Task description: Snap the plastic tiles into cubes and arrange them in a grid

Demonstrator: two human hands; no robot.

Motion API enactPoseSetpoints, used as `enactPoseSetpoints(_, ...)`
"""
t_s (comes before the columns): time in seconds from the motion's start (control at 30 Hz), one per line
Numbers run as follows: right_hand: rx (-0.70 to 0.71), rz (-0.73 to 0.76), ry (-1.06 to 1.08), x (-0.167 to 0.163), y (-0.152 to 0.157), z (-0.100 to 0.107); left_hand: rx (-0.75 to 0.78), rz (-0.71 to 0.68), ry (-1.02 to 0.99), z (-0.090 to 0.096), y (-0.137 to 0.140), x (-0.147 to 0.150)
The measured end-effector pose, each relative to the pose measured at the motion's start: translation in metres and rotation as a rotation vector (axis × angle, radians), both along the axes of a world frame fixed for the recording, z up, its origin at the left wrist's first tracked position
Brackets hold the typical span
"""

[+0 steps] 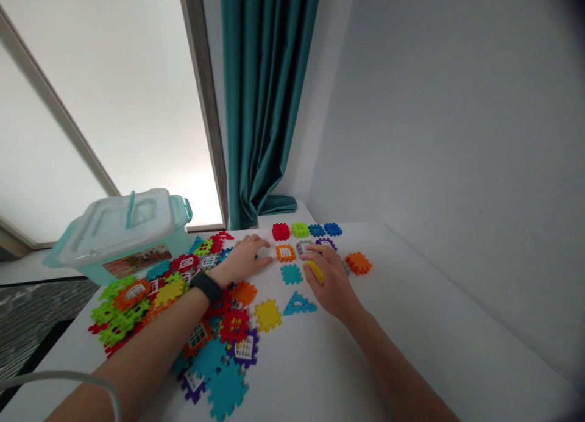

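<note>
My left hand (245, 258), with a dark band at the wrist, rests over the right edge of the block pile. Its fingers are apart and hold nothing, pointing toward an orange window block (286, 253). A yellow block (315, 271) is gripped in my right hand (329, 282), partly hidden by the fingers. Beneath and around that hand lie a grey block (303, 247), a purple block (326, 244) and an orange stack (359, 263). Nearer me are a teal square block (291, 274) and a blue triangular block (299, 303).
A lidded turquoise box (132, 233) stands at the back left beside a heap of interlocking blocks (121, 315). Red (280, 231), green (300, 230) and blue (333, 228) blocks line the back. A yellow square block (267, 315) lies mid-table. A cable (68, 376) crosses the lower left.
</note>
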State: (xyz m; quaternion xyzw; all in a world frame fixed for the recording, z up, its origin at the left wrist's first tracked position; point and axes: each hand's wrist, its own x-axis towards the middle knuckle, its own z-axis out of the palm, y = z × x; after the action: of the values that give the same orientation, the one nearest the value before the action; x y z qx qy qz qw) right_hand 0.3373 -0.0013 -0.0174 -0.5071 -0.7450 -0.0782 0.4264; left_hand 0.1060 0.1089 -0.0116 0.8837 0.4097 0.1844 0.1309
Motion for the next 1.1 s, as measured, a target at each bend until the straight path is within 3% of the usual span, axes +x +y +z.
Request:
enactPoseSetpoints(0.37,-0.051,0.122,-0.086,-0.026,0.001,-0.011,0.111,0.030,0.094,0.028,-0.052,-0.067)
enactPoseSetpoints(0.67,-0.040,0.180,-0.144,-0.039,0.004,-0.020,0.124,0.098,0.027,0.024,-0.092,-0.123)
enactPoseSetpoints(0.9,-0.052,0.194,-0.214,-0.040,0.006,-0.026,0.157,0.158,0.068,0.016,-0.095,-0.139)
enactPoseSetpoints(1.1,-0.057,0.194,-0.254,-0.039,0.008,-0.029,0.197,0.278,0.136,0.019,-0.092,-0.172)
